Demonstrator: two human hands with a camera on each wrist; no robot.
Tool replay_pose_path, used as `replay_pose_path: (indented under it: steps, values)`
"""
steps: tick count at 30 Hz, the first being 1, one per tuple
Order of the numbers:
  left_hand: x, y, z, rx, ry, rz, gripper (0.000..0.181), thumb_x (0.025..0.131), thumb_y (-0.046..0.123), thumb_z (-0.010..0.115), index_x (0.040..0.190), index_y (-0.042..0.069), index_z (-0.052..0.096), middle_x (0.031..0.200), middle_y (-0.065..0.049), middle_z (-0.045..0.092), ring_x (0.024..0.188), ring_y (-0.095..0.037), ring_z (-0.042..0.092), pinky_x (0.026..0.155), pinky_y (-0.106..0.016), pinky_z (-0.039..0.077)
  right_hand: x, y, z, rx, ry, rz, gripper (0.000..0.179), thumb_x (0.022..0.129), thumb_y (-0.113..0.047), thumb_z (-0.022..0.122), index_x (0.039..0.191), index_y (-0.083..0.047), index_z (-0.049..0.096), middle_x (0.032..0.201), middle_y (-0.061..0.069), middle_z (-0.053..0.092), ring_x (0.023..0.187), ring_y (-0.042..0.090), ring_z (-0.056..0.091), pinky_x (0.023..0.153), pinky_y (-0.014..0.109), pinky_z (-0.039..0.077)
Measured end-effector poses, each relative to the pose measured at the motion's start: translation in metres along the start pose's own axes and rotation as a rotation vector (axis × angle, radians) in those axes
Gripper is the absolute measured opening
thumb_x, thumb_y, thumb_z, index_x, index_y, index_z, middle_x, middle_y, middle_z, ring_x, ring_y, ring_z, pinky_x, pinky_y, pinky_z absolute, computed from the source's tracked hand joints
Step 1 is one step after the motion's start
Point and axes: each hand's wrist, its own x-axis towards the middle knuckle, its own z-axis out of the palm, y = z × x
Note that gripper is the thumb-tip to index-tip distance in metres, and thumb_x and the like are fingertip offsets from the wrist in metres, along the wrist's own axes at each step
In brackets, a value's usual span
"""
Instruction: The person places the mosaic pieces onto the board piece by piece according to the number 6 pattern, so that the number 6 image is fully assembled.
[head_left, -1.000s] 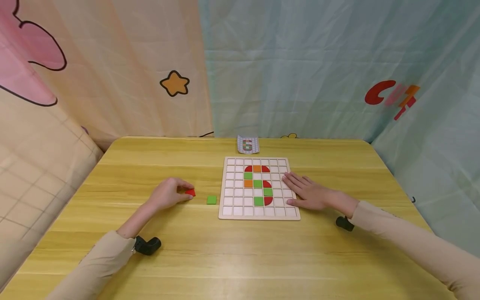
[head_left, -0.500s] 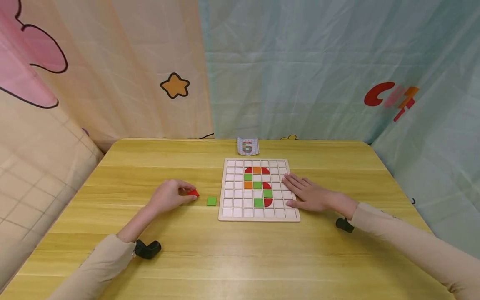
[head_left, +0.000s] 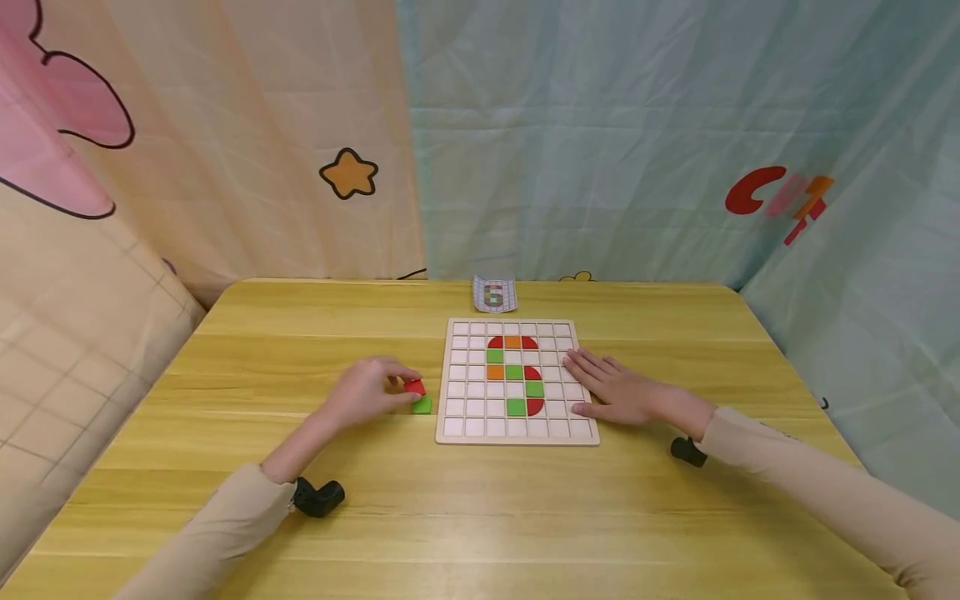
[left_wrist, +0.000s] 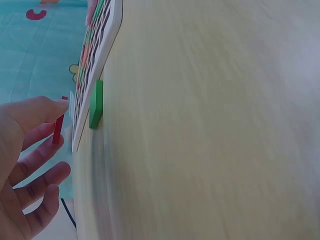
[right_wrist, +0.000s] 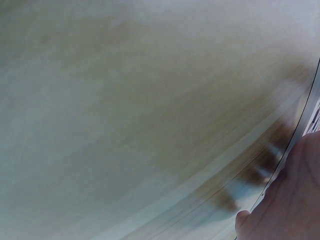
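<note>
Between thumb and fingertips my left hand (head_left: 367,390) pinches a thin red tile (head_left: 415,387), seen edge-on as a red tile (left_wrist: 58,127) in the left wrist view and held clear of the table. A green square tile (head_left: 422,406) lies on the table beside the board, just below the pinched tile in the head view. The white grid board (head_left: 465,429) carries red, orange and green tiles in a curved figure. My right hand (head_left: 618,390) rests flat with fingers straight on the board's right edge; the right wrist view catches only part of that hand (right_wrist: 295,195).
A small printed card (head_left: 495,295) with a coloured grid figure lies behind the board. The wooden table (head_left: 480,517) ends at a back edge against hanging curtains (head_left: 570,150). Black wrist cameras hang below both sleeves.
My left hand has moved right with the red tile, from left of the green tile to over its edge. The right hand stays on the board.
</note>
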Motion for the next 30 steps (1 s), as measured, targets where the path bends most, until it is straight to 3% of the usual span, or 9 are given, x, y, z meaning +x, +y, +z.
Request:
replay_pose_path:
  steps: [4,19,30]
  values:
    - [0.007,0.008,0.005,-0.004,-0.009,0.024,0.027,0.079,0.025,0.079,0.102,0.013,0.076,0.092,0.001,0.072,0.079,-0.011,0.062,0.064,-0.023,0.047,0.001,0.000,0.000,-0.008,-0.026,0.027,0.081,0.098,-0.060,0.033,0.155,-0.013,0.002,0.163,0.008,-0.005,0.150,0.028,-0.002,0.118,0.054,0.009]
    - [0.031,0.037,0.024,-0.065,-0.065,0.139,0.027,0.079,0.027,0.078,0.103,0.015,0.076,0.091,0.003,0.070,0.073,-0.011,0.057,0.061,-0.019,0.041,0.002,0.001,-0.001,-0.013,-0.020,0.012,0.081,0.098,-0.058,0.035,0.155,-0.010,0.003,0.163,0.012,-0.004,0.150,0.031,-0.001,0.117,0.057,0.010]
    - [0.043,0.054,0.038,-0.047,-0.125,0.191,0.025,0.080,0.029,0.078,0.102,0.017,0.077,0.084,0.005,0.066,0.069,-0.007,0.046,0.060,-0.020,0.037,0.002,0.002,0.001,-0.007,-0.001,0.009,0.081,0.098,-0.058,0.035,0.155,-0.011,0.004,0.163,0.011,-0.002,0.150,0.030,0.001,0.117,0.056,0.010]
